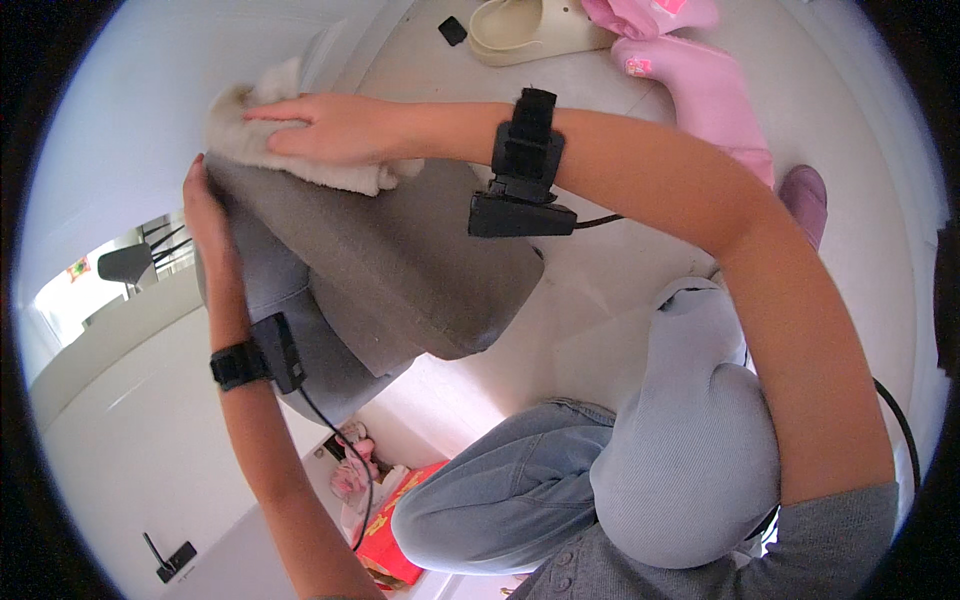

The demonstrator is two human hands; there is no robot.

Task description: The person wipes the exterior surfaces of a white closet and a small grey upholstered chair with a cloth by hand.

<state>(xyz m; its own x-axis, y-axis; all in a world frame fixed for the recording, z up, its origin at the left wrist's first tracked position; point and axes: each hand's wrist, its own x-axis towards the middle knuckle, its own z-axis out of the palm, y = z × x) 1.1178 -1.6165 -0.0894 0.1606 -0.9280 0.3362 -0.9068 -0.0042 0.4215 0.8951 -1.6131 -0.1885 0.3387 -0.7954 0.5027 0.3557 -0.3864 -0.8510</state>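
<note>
A grey upholstered seat (pixel 360 255) stands tilted before me, its fabric taupe on the near faces and bluer grey on the rounded part to the left. My right hand (pixel 330 127) lies over a white fluffy cloth (pixel 240 139), pressing it on the seat's upper end with the fingers spread. Part of the cloth is bunched beneath the palm and hidden. Along the seat's upper left edge, my left hand (pixel 206 214) grips the side, its fingertips at the corner. Both wrists wear black straps with small cabled devices.
Pink boots (pixel 712 105) and a cream clog (pixel 532 30) are on the pale floor (pixel 585 300) beyond my right arm. A small black object (pixel 452 31) lies by the clog. At lower left are a red bag (pixel 397 532), pink plush items (pixel 352 465) and a white door with a black handle (pixel 176 562).
</note>
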